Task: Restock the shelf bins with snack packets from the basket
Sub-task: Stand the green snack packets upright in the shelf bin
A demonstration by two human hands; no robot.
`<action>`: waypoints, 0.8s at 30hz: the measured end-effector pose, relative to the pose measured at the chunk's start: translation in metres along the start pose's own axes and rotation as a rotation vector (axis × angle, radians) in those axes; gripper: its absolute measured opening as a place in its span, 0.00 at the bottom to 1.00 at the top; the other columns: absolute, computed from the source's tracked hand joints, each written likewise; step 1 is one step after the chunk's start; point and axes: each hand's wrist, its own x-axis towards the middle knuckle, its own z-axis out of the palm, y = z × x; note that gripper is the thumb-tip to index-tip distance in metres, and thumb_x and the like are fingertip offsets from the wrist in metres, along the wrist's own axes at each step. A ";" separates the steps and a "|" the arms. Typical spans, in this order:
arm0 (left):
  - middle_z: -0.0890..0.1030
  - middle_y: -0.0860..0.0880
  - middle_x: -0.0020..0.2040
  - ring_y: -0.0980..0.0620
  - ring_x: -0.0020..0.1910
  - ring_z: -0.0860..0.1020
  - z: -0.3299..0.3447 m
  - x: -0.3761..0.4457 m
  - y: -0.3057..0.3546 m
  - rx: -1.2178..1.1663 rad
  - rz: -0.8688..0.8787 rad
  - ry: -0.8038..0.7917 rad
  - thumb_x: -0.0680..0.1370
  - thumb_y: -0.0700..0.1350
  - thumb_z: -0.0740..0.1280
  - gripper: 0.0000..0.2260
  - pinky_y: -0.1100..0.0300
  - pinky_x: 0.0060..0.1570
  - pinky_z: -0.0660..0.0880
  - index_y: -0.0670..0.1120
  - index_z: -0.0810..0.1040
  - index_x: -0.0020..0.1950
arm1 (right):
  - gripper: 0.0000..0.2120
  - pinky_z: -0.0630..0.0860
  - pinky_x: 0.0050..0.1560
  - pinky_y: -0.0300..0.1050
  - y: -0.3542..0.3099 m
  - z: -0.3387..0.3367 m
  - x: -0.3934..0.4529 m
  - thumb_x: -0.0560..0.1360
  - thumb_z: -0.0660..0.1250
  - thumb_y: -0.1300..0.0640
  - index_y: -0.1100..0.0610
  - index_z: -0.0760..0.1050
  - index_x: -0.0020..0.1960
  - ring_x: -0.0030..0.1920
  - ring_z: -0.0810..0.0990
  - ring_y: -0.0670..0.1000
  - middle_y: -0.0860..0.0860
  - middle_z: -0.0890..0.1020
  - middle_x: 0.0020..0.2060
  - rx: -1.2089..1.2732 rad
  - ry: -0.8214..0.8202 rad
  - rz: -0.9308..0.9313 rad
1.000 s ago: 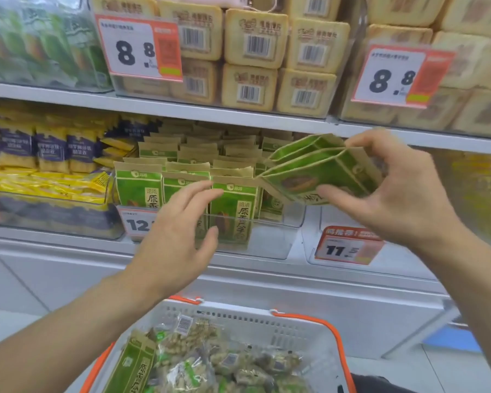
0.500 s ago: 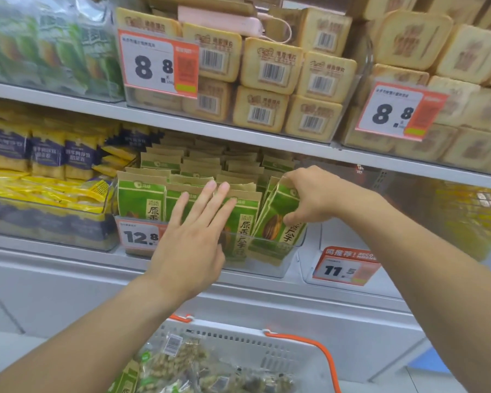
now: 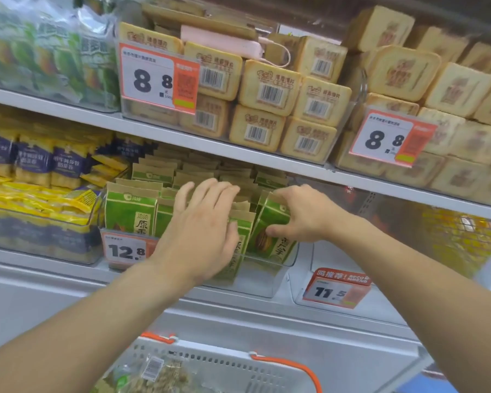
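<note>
Two hands work at the clear bin [image 3: 267, 262] of green packets [image 3: 129, 211]: the left hand [image 3: 201, 231] lies flat, fingers straight, against the front packets. Just beside it, the right hand [image 3: 301, 214] pinches a tilted packet [image 3: 272, 236] at the bin's end. Below both hands sits the basket [image 3: 224, 367].

Left hand [image 3: 201, 222] covering middle green packets [image 3: 131, 214] in clear bin [image 3: 267, 258]; printing beneath unreadable. Right hand [image 3: 301, 214] masking upper face of tilted packet [image 3: 270, 236]. Basket [image 3: 224, 364] cut off by bottom edge, contents blurred. Small print on 12.8 price tag [image 3: 124, 248] illegible, right part hidden behind wrist.
</note>
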 end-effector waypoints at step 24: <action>0.50 0.46 0.82 0.48 0.80 0.48 0.010 0.056 -0.012 0.204 -0.015 -0.547 0.83 0.61 0.47 0.29 0.40 0.76 0.49 0.47 0.51 0.80 | 0.27 0.76 0.56 0.41 0.009 0.013 0.031 0.68 0.79 0.55 0.52 0.73 0.64 0.53 0.81 0.47 0.47 0.82 0.55 0.355 -0.276 0.032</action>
